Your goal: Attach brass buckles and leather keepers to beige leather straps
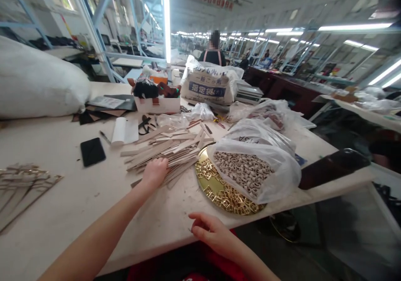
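Note:
My left hand (156,172) lies at the near edge of a loose pile of thin beige strips (178,144), its fingers curled down on them. The fingertips are partly hidden, so how many strips they grip cannot be made out. My right hand (208,230) hovers at the table's front edge, index finger stretched and thumb apart, with nothing seen in it. Beyond it a round gold tray (216,183) bears many small gold buckles (239,202). An open clear plastic bag (282,168) full of small beige loops (242,171) rests partly over this tray.
At left on the table (75,214) lie more strips with gold buckles (23,185). A black phone (93,151), a pen (105,137) and a white paper roll (124,130) are behind. Farther back stand a white box (156,105) and a printed sack (208,82). A person (214,53) is beyond.

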